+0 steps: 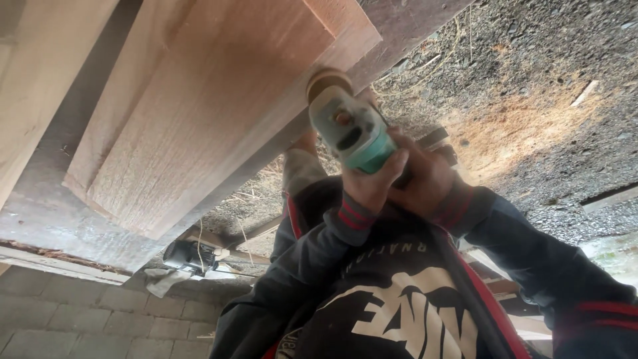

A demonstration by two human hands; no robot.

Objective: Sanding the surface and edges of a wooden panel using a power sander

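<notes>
Big wooden panel (199, 113) fills upper left, raised centre field w/ stepped edge, resting on grey weathered board (73, 223). Gravel ground (531, 86) at right, sawdust patch on it. Block wall (86, 312) lower left. Teal-and-white power sander (349, 126) at panel's edge, disc end touching wood. Left hand (369, 183) wrapped tight round sander body from below. Right hand (425, 176) closed on its rear end, fingers curled. Dark sleeves w/ red stripes. Small dark tool (189, 256) lies under board.

Sander (349, 129) rests on the panel's (199, 113) edge — hands behind it.
</notes>
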